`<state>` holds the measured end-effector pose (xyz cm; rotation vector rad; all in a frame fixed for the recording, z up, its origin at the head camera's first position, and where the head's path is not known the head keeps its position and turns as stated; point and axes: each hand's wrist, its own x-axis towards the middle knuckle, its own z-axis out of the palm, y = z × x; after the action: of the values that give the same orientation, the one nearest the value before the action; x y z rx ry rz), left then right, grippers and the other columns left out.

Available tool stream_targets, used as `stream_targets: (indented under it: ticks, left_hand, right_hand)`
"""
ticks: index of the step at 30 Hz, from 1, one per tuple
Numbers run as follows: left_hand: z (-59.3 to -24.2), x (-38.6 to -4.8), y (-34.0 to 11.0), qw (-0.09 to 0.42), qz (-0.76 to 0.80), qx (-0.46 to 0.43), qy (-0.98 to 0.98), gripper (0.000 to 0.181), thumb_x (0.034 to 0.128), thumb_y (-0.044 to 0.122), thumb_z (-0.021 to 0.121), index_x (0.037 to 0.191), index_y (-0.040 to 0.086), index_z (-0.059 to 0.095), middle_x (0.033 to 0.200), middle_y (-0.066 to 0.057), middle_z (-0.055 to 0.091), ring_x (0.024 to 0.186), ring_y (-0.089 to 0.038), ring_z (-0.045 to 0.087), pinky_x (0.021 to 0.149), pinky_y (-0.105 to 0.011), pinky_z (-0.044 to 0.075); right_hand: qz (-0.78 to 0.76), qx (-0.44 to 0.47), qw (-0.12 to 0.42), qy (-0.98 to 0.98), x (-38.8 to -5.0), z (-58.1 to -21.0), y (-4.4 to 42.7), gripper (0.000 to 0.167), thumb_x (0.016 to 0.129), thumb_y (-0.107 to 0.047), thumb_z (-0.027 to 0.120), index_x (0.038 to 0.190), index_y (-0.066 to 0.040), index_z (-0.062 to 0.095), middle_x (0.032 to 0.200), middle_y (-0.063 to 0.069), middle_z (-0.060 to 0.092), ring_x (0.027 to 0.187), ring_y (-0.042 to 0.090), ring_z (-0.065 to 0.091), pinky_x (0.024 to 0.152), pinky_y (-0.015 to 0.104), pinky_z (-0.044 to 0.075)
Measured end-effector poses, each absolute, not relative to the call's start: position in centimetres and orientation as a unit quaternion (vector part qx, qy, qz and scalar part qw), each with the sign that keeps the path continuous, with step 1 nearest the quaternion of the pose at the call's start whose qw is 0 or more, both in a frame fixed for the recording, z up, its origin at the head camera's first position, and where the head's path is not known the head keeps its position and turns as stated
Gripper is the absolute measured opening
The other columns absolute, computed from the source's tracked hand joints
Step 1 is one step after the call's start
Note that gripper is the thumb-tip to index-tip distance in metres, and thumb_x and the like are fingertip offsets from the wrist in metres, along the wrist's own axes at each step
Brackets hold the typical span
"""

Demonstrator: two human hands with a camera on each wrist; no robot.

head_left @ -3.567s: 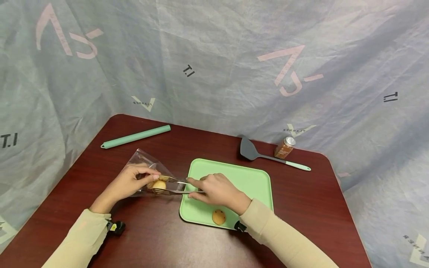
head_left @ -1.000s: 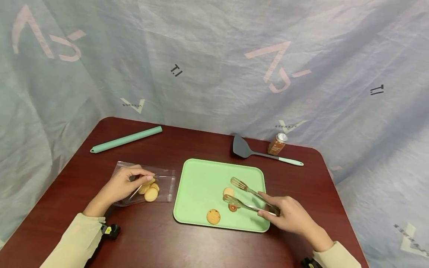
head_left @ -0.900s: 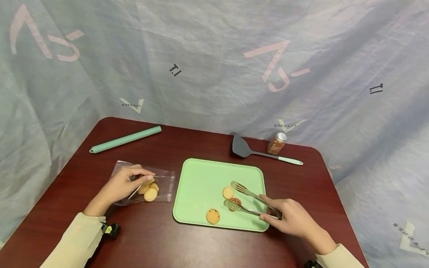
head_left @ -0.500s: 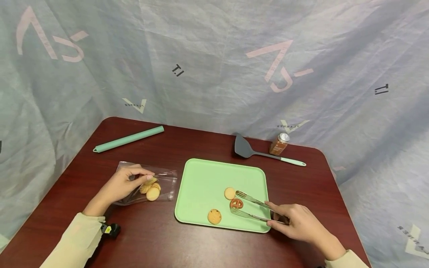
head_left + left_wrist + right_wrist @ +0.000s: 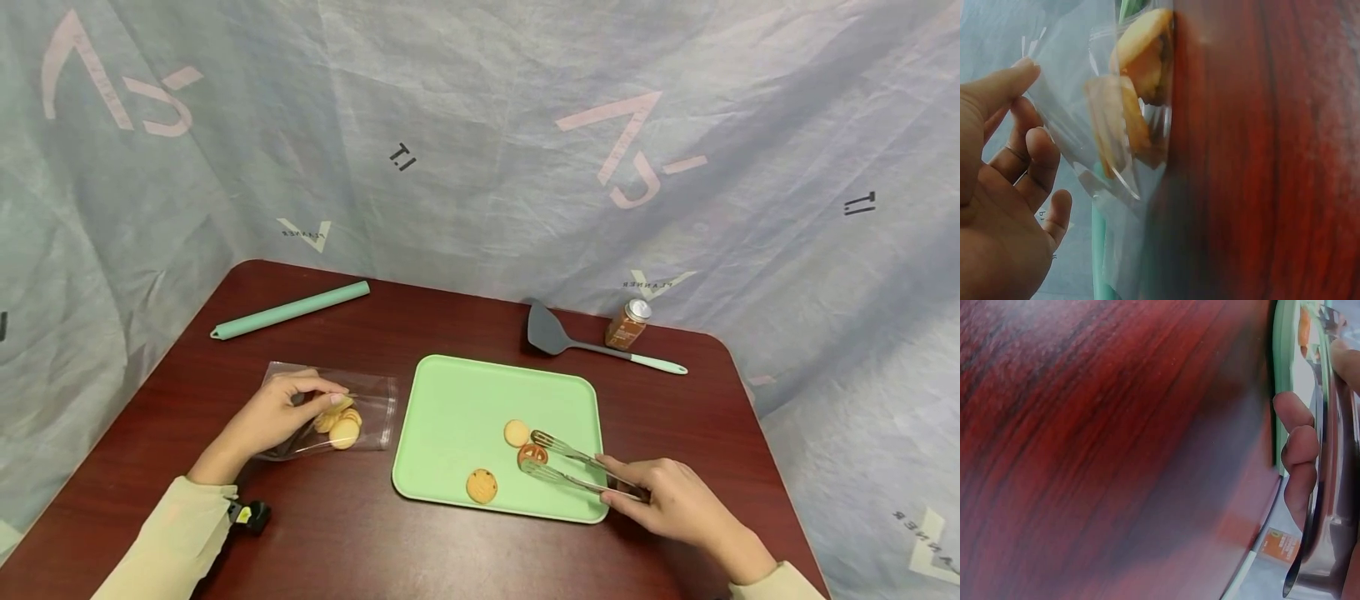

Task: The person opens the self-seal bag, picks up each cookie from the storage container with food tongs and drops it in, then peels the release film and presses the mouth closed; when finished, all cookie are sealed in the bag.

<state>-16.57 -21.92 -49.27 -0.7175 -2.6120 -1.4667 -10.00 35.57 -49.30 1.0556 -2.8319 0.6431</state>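
Note:
My left hand [image 5: 273,421] pinches the edge of a clear plastic bag [image 5: 381,408] between thumb and fingers. Several round cookies [image 5: 344,432] lie inside the bag; the left wrist view shows cookies [image 5: 1141,47] through the film. My right hand [image 5: 671,504] grips metal tongs [image 5: 572,481] over the right part of a light green tray [image 5: 457,400]. The tongs' tips stand apart, on either side of a reddish pretzel-shaped cookie [image 5: 533,453]. Beside it lies a pale round cookie [image 5: 517,432]. A darker-spotted cookie [image 5: 482,486] sits near the tray's front rim.
A green rolled stick [image 5: 292,310] lies at the table's back left. Toward the back right are a grey spatula [image 5: 550,333] with a pale handle and a spice jar [image 5: 627,324] with a silver lid. A printed grey curtain [image 5: 480,167] hangs behind the dark red table [image 5: 360,533].
My right hand and the tongs have moved from the bag to the tray's right side. The pale and pretzel-shaped cookies now show there. The bag lies flatter; my left hand still pinches it.

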Motion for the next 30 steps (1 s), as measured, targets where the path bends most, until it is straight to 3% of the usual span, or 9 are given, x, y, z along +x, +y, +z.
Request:
stream_targets:
  ticks: [5, 12, 17, 30]
  left_hand:
    - [-49.32, -16.61, -21.7, 0.04, -0.472, -0.232, -0.85, 0.015, 0.0905, -0.004, 0.074, 0.101, 0.005, 0.079, 0.088, -0.008, 0.069, 0.069, -0.013, 0.051, 0.057, -0.029, 0.042]
    - [-49.38, -16.74, -21.62, 0.047, -0.458, -0.245, -0.853, 0.016, 0.0914, 0.002, 0.075, 0.104, 0.011, 0.08, 0.092, -0.001, 0.071, 0.078, -0.01, 0.057, 0.068, -0.025, 0.044]
    - [-49.42, -16.8, -21.68, 0.047, -0.459, -0.245, -0.853, 0.013, 0.093, 0.007, 0.075, 0.104, 0.012, 0.08, 0.091, 0.004, 0.071, 0.078, -0.01, 0.058, 0.067, -0.026, 0.045]
    - [-49.43, -16.61, -21.77, 0.034, -0.45, -0.234, -0.861, 0.012, 0.0952, 0.011, 0.074, 0.104, 0.014, 0.081, 0.092, 0.007, 0.07, 0.083, -0.01, 0.06, 0.07, -0.029, 0.046]
  right_hand:
    - [0.196, 0.313, 0.046, -0.928, -10.24, -49.2, 35.83, 0.046, 0.092, -0.036, 0.078, 0.134, -0.02, 0.069, 0.061, -0.029, 0.04, 0.051, -0.012, 0.029, 0.047, 0.013, 0.027]
    - [0.183, 0.256, 0.055, -0.948, -10.62, -49.44, 35.93, 0.047, 0.092, -0.041, 0.077, 0.133, -0.018, 0.07, 0.057, -0.027, 0.039, 0.05, -0.006, 0.026, 0.047, 0.021, 0.03]
    - [0.165, 0.218, 0.057, -0.96, -10.85, -49.63, 35.95, 0.05, 0.093, -0.047, 0.073, 0.135, -0.021, 0.069, 0.053, -0.025, 0.036, 0.049, -0.003, 0.028, 0.047, 0.025, 0.031]
    - [0.162, 0.224, 0.036, -0.96, -10.5, -49.13, 36.36, 0.052, 0.094, -0.048, 0.072, 0.137, -0.02, 0.067, 0.053, -0.028, 0.039, 0.047, -0.005, 0.026, 0.044, 0.023, 0.028]
